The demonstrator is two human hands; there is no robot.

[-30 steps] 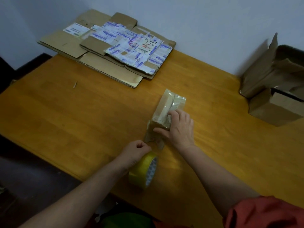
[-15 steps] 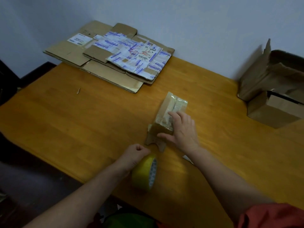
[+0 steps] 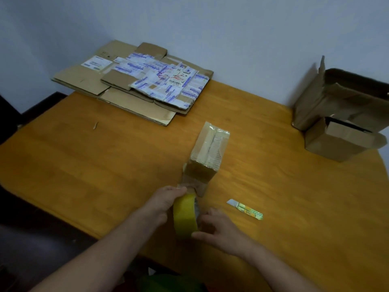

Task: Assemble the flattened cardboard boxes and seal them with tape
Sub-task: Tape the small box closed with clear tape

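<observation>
A small cardboard box [image 3: 207, 152] lies on the wooden table [image 3: 88, 163], its top shiny with clear tape and a flap sticking out at the near end. Just in front of it my left hand [image 3: 166, 202] grips a yellow tape roll [image 3: 185, 216] from the top. My right hand [image 3: 219, 227] holds the same roll from the right side, thumb under its lower edge. A strip of tape seems to run from the roll to the box's near flap. A stack of flattened cardboard boxes [image 3: 134, 81] with shipping labels lies at the table's far left.
A small utility knife [image 3: 245, 208] with its blade out lies on the table right of my hands. Two assembled open cardboard boxes [image 3: 345, 114] stand at the far right by the wall. A small scrap [image 3: 95, 125] lies at mid left.
My right hand left the box and came down to the tape roll. My left hand lifted the roll slightly toward the box. The knife, hidden under my right arm before, now shows.
</observation>
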